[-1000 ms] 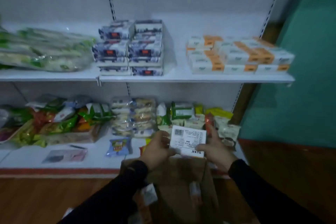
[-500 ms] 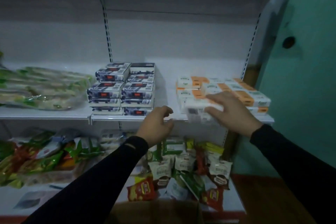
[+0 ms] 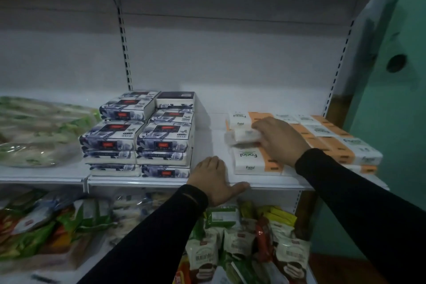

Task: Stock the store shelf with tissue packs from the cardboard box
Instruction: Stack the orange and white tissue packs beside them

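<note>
— White pack (image 3: pixel 244 136), is that the one going in now?

— Yes. The right hand (image 3: pixel 280 142) has its fingers curled round the pack's right end and holds it over the orange-and-white stack (image 3: pixel 332 143) on the shelf (image 3: pixel 161 182), just above the front "Facial" pack (image 3: pixel 247 161).

— And the other hand?

— The left hand (image 3: pixel 213 180) rests on the shelf's front edge, fingers loosely together, thumb out along the lip, gripping nothing.

— How should it be set down?

— I'd square it with the pack below, edges flush with the row, then press it flat before letting go. The wrapper looks soft and slippery, so a crooked drop could slide off toward the gap beside the dark blue packs (image 3: pixel 140 132).

— The box?

— Not in sight here.
</note>
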Available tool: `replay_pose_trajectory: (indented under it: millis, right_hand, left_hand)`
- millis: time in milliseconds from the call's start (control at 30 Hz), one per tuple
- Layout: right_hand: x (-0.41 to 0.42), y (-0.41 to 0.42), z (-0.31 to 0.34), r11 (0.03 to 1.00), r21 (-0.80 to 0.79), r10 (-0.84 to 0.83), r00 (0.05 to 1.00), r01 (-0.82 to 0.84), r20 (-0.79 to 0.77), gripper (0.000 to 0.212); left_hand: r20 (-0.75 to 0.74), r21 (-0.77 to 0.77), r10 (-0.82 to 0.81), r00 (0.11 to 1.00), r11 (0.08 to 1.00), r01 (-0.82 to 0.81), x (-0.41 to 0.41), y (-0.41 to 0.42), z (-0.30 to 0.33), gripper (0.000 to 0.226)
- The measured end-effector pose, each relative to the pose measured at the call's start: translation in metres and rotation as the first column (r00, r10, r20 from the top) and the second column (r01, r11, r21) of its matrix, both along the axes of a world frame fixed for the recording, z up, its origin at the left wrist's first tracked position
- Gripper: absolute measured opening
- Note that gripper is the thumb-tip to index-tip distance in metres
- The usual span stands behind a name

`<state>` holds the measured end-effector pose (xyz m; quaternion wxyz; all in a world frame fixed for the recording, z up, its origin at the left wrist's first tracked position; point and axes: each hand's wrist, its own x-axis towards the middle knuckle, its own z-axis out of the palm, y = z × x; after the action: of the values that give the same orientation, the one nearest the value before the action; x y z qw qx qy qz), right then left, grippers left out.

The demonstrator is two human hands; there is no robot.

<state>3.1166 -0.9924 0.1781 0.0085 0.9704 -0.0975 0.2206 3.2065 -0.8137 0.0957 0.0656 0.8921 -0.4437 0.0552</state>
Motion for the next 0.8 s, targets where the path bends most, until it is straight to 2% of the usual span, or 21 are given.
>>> replay_pose_trajectory:
  millis: [100, 200, 267, 367, 467, 567, 800]
  right_hand:
    - [-0.011, -0.001, 0.007, 0.996, 0.063, -0.057, 0.992, 0.065, -0.113, 0.049]
    - [-0.015, 0.005, 0.012, 0.994, 0.102, -0.034, 0.997, 0.042, -0.076, 0.055]
    - [-0.011, 0.013, 0.009, 0.995, 0.1, 0.022, 0.997, -0.015, -0.077, 0.06]
    - [0.005, 0.024, -0.005, 0.998, 0.03, 0.067, 0.977, -0.063, -0.201, 0.066]
    - [0.019, 0.024, -0.024, 0.999, 0.031, -0.016, 0.96, 0.026, -0.279, 0.073]
    - [0.029, 0.025, -0.031, 0.993, 0.056, -0.089, 0.959, 0.108, -0.27, 0.08]
    - [0.057, 0.037, -0.028, 0.961, 0.101, -0.221, 0.933, 0.258, -0.283, 0.08]
  left_hand:
    - [0.001, 0.018, -0.003, 1.0, 1.0, 0.003, 0.005, -0.003, -0.001, 0.109]
    - [0.012, 0.019, 0.007, 1.0, 1.0, -0.007, 0.005, -0.005, -0.002, 0.112]
    - [0.024, 0.011, 0.012, 1.0, 1.0, -0.012, 0.005, -0.005, -0.005, 0.116]
    - [0.013, 0.019, 0.015, 1.0, 1.0, -0.016, 0.004, -0.004, -0.004, 0.117]
    - [0.005, 0.026, 0.015, 1.0, 1.0, -0.015, 0.002, -0.003, -0.001, 0.115]
    - [0.003, 0.023, 0.015, 1.0, 1.0, -0.015, 0.001, -0.003, 0.0, 0.113]
    - [0.047, -0.017, 0.009, 0.999, 1.0, -0.008, 0.006, -0.006, -0.006, 0.108]
